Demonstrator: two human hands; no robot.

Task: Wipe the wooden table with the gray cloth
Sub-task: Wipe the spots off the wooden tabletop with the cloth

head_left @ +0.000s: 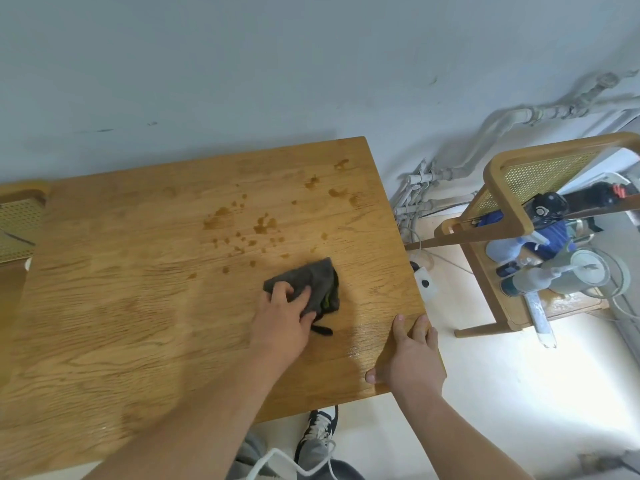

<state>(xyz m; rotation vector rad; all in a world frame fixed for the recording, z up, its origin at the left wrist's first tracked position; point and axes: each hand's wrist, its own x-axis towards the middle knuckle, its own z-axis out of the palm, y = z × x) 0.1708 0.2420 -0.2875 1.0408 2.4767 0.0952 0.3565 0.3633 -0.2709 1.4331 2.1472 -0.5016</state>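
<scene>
The wooden table point(138, 289) fills the left and middle of the head view. Wet brown spots point(263, 225) are scattered over its far right part. The gray cloth point(318, 280) lies crumpled on the table just below those spots. My left hand point(282, 322) presses on the cloth's near left side, fingers gripping it. My right hand point(412, 358) grips the table's near right corner, thumb on top, fingers spread along the edge.
A wooden chair with a cane back point(512, 188) stands right of the table, with spray bottles point(540, 275) and other items on its seat. Another cane chair point(17, 220) is at the left edge. Pipes point(485, 143) run along the wall. A power strip point(426, 280) lies on the floor.
</scene>
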